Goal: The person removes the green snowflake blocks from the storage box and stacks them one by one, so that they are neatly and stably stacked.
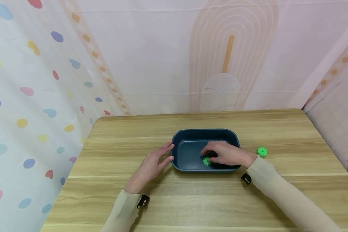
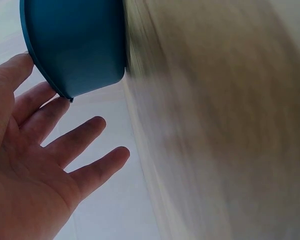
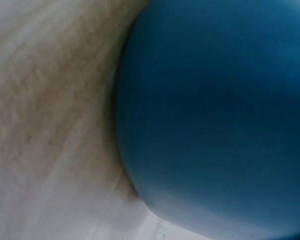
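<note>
A dark blue rectangular tub (image 1: pixel 188 170) with rounded corners stands on the table. My left hand (image 1: pixel 150 166) is at its left end, fingertips and thumb touching the rim. In the left wrist view those fingers are spread, two of them clear of the tub (image 2: pixel 80 45). My right hand (image 1: pixel 227 153) reaches down inside the tub, its fingers bent over a small green flower-shaped disc (image 1: pixel 207 161) near the tub floor. The thumb tip is beside the disc; whether the fingers pinch it is unclear. The right wrist view shows the tub's outer wall (image 3: pixel 215 120), without the hand.
Right of the tub, beside my right wrist, a green flower-shaped piece (image 1: pixel 262 151) lies on the wooden table (image 1: pixel 127 132). Patterned cloth (image 1: pixel 156 58) hangs behind the table and along its left side. Black wrist straps (image 1: pixel 143 201) show at both cuffs.
</note>
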`<state>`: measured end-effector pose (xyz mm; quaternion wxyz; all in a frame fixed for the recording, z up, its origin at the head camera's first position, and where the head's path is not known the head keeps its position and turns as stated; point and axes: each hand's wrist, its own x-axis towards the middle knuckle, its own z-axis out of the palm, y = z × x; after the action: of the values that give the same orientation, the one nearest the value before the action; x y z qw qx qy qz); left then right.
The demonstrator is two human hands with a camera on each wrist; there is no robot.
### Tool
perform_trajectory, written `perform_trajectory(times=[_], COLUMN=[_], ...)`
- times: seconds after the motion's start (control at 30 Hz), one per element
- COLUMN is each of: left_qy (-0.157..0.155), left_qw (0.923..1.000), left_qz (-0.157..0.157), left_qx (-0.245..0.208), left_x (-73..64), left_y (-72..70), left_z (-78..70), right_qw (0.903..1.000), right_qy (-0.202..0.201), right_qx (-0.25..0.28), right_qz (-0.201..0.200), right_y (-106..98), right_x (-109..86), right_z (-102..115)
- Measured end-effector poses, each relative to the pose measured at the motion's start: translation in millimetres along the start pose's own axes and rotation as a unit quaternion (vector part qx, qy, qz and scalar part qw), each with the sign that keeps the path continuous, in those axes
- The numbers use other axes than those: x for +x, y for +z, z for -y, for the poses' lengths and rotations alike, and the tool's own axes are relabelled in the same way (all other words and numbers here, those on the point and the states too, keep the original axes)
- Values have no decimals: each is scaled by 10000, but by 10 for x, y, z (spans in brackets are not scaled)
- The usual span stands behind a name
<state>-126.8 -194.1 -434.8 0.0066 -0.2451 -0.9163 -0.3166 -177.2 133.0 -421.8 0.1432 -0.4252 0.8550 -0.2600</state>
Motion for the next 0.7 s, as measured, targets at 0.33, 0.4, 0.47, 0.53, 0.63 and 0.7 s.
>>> perform_trajectory(times=[0.33,0.4,0.47,0.53,0.63,0.7], left_qy=[44,48,50,52,39,33], left_qw=[10000,10000,10000,10000,10000,10000], left_qz=[-7,-10,-10,-10,-18,-18], left_qx=[-34,-26,-19,-13,-20,-22], left_x=[-1,-3,-4,-4,-6,-6], left_y=[-2,-2,-2,-2,-3,-2], left_z=[2,1,0,1,1,3], right_qw=[9997,9996,9995,9995,9995,9995], right_qy=[236,266,287,245,195,152], right_qx=[-13,-28,-46,-92,-128,-158], right_qz=[100,119,140,158,200,222], right_y=[16,21,24,27,31,35], right_x=[36,38,39,40,43,47], right_z=[-45,-56,-65,-76,-91,-103])
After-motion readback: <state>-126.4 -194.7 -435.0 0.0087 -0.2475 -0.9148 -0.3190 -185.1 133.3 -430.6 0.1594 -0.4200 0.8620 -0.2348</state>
